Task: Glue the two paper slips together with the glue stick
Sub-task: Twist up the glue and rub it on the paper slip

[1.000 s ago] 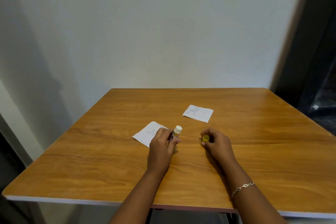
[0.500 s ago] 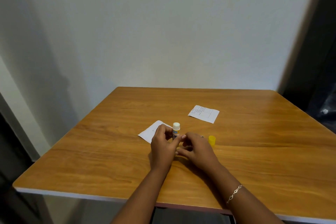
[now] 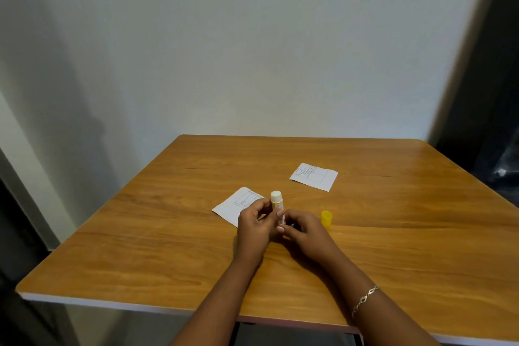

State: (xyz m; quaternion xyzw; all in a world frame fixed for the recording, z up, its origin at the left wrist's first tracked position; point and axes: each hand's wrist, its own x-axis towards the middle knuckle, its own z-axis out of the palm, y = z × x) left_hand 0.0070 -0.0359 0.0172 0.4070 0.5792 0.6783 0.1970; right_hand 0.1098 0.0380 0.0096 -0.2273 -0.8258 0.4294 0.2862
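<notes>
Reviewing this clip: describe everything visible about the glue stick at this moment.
The glue stick is a small cylinder, apparently plastic, with a yellow-and-white printed body and a white top end. It is uncapped; its yellow cap stands apart on the table. It is held roughly upright above the table, left hand and right hand both gripping its lower body.

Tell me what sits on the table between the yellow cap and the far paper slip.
Nothing. In the head view, only bare wooden table lies between the yellow cap and the far paper slip. The glue stick is off to the left, held by both hands.
</notes>
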